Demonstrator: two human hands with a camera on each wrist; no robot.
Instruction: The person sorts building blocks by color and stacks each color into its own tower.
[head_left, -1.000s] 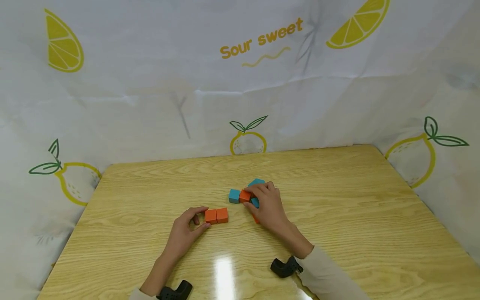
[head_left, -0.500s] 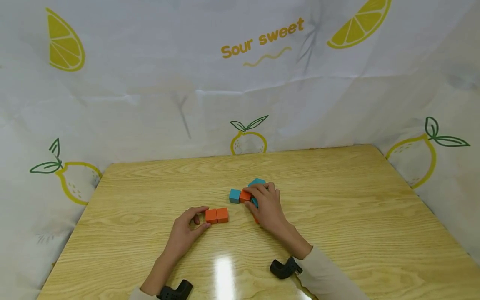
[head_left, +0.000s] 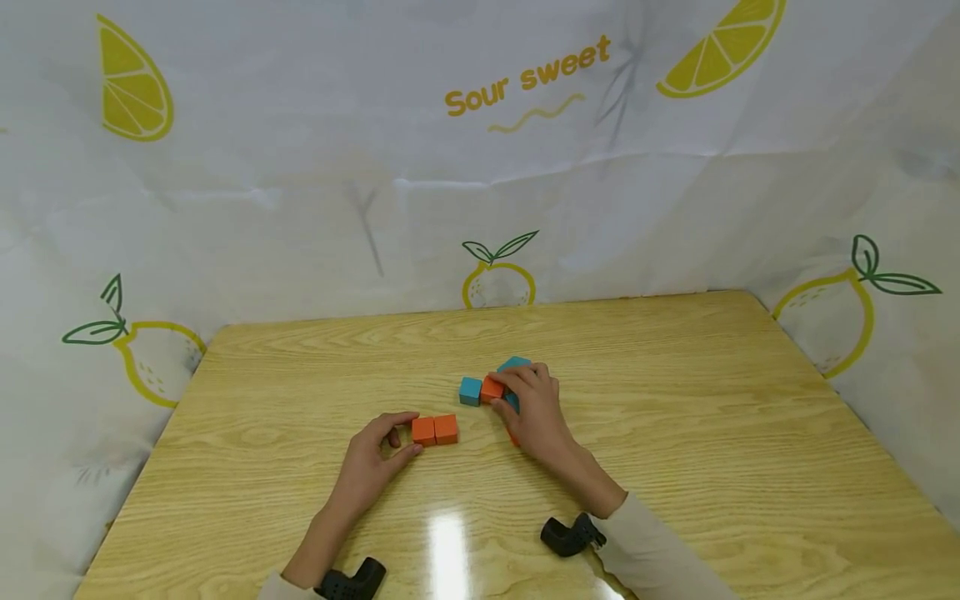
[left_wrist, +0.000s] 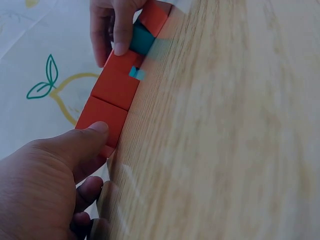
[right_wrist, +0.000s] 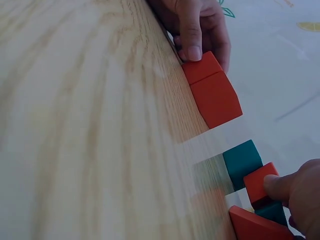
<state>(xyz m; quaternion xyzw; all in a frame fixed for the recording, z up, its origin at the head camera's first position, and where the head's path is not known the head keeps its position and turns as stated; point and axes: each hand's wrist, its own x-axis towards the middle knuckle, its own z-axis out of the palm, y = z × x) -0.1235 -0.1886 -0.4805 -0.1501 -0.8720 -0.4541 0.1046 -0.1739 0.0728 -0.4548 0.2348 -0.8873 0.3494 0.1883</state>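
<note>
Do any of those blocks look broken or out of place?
Nothing stands out: no visible damage, and the orange pair sits side by side at the left hand. The right hand partly hides some blocks.

Tabletop (head_left: 712,433) looked wood-grained, glossy, mirroring light. Orange blocks (head_left: 444,428) appeared smooth, matt. Backdrop (head_left: 300,150) looked creased, like cloth.
</note>
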